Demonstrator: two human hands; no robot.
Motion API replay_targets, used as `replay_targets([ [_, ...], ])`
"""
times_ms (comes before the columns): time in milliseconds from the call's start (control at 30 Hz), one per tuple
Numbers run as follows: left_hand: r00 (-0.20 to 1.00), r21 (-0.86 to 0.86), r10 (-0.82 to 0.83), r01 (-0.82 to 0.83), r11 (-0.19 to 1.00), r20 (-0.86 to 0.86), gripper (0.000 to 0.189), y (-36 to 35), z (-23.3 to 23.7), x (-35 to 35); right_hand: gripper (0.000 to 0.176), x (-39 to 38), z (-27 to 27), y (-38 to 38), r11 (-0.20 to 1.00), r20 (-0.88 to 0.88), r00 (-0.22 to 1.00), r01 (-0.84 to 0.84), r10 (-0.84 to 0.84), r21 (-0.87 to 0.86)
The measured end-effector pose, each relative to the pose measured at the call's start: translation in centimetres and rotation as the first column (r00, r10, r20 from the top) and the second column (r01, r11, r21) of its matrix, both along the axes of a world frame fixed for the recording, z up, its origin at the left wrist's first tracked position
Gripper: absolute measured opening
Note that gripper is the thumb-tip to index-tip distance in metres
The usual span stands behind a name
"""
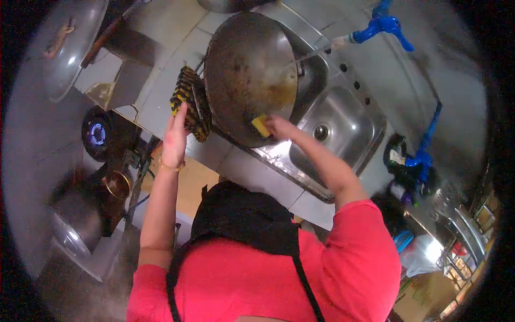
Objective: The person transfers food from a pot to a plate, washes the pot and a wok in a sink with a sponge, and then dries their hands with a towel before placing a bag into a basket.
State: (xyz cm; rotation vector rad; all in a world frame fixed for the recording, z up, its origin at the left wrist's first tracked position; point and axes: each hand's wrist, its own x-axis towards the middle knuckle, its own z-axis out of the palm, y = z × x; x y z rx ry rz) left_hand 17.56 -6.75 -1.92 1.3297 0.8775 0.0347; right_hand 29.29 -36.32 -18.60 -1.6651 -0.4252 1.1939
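Your right hand (280,127) is curled around a yellow, block-shaped sponge (261,125), pressing it against the inside of a big round wok of dark metal (236,70), close to the rim nearest you. Your left hand (176,137) lies with fingers nearly straight along a knobbly black-and-yellow cloth (190,102) at the wok's left side; I can't tell whether it grips anything through it. The wok rests over the left edge of a shiny stainless-steel sink (351,129), overlapping the smooth, pale-tiled counter (257,174). Its inner surface is blotchy grey and brown. From the sink's far edge, a glossy blue tap (381,28) with a whitish nozzle points toward it. Left of the counter, a blue flame ring burns on a black burner (97,134).
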Motion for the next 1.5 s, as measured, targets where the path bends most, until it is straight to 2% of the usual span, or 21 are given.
replay_targets([
  [33,1.0,0.001,0.002,-0.002,1.0,-0.007,0.052,-0.2,0.4,0.0,0.027,0.1,0.4,-0.1,1.0,-0.007,1.0,-0.002,0.002,0.001],
  [67,1.0,-0.04,0.022,-0.023,0.999,-0.02,0.051,-0.3,1.0,0.1,0.028,0.4,0.7,-0.2,0.982,0.307,0.933,-0.18,0.189,-0.06],
  [100,0.999,-0.08,0.04,-0.042,0.996,-0.031,0.051,-0.3,1.6,0.3,0.03,0.6,0.6,-0.2,0.932,0.576,0.736,-0.319,0.357,-0.171],
  [167,0.997,-0.165,0.079,-0.075,0.983,0.017,0.052,-0.5,2.9,0.5,0.03,-0.5,-5.3,-0.6,0.954,0.51,0.808,-0.221,0.295,-0.202],
  [233,0.978,-0.35,0.174,-0.125,0.928,0.112,0.055,-0.8,3.7,0.5,0.031,-0.9,-4.9,-0.3,0.962,0.441,0.87,-0.121,0.223,-0.246],
  [300,0.978,-0.374,0.131,-0.063,0.925,0.159,0.047,0.2,3.0,0.3,0.031,0.1,-2.9,-0.4,0.917,0.523,0.753,-0.334,0.399,-0.219],
  [433,0.998,-0.047,-0.065,0.066,0.997,0.011,0.039,0.6,4.5,1.9,0.033,0.7,-0.2,0.7,0.898,0.331,0.838,-0.377,0.435,-0.226],
  [533,0.969,0.068,-0.237,0.241,0.968,-0.066,0.033,0.8,4.4,3.4,0.038,-0.3,3.6,4.5,0.973,0.095,0.97,-0.226,0.222,0.036],
  [667,0.964,0.167,-0.217,0.242,0.956,-0.154,0.026,0.7,3.7,3.6,0.027,1.0,4.9,13.0,0.969,0.349,0.932,0.012,-0.1,0.247],
  [700,0.964,0.167,-0.21,0.237,0.957,-0.163,0.026,0.6,3.6,3.7,0.028,1.5,5.1,13.5,0.981,0.243,0.968,0.016,-0.063,0.192],
  [800,0.968,0.162,-0.237,0.248,0.955,-0.082,0.021,0.5,3.7,4.0,0.032,1.2,4.6,10.9,0.978,0.353,0.917,-0.207,0.184,0.029],
  [867,0.967,0.167,-0.242,0.252,0.953,-0.081,0.021,0.9,3.3,3.7,0.037,0.2,2.8,6.3,0.884,0.42,0.779,-0.384,0.465,-0.266],
  [967,0.976,0.148,-0.211,0.216,0.965,-0.048,0.021,1.4,2.6,4.1,0.047,1.5,-1.3,-0.9,0.675,0.295,0.727,-0.304,0.621,-0.672],
  [1067,0.958,0.059,-0.286,0.286,0.957,-0.01,0.017,2.0,2.6,4.5,0.045,1.5,-3.0,0.3,0.687,0.354,0.637,-0.4,0.684,-0.607],
  [1133,0.943,0.037,-0.333,0.332,0.942,0.005,0.017,2.3,3.2,4.7,0.04,0.1,-2.5,4.7,0.957,0.189,0.938,-0.278,0.29,-0.088],
  [1200,0.933,0.009,-0.36,0.36,0.933,0.024,0.017,2.6,3.1,4.5,0.038,0.9,3.6,10.7,0.989,0.033,0.988,-0.149,0.149,0.003],
  [1300,0.918,0.059,-0.396,0.393,0.918,0.037,0.016,3.0,3.0,5.0,0.038,2.9,7.9,15.1,0.995,0.124,0.989,0.067,-0.077,0.079],
  [1367,0.919,0.031,-0.394,0.393,0.919,0.026,0.016,3.1,2.9,4.9,0.034,2.3,9.4,15.9,0.908,0.039,0.946,0.297,-0.322,0.294],
  [1400,0.918,0.029,-0.395,0.394,0.919,0.024,0.016,3.1,2.9,4.8,0.037,1.9,6.4,14.5,0.956,0.194,0.963,0.136,-0.19,0.26],
  [1433,0.918,0.056,-0.397,0.395,0.917,0.027,0.016,3.1,2.8,4.9,0.04,1.1,6.5,12.4,0.997,0.192,0.979,-0.076,0.071,0.022],
  [1500,0.915,0.085,-0.401,0.397,0.914,0.035,0.016,3.1,2.5,4.9,0.045,0.0,0.0,5.8,0.922,0.4,0.855,-0.202,0.331,-0.331],
])
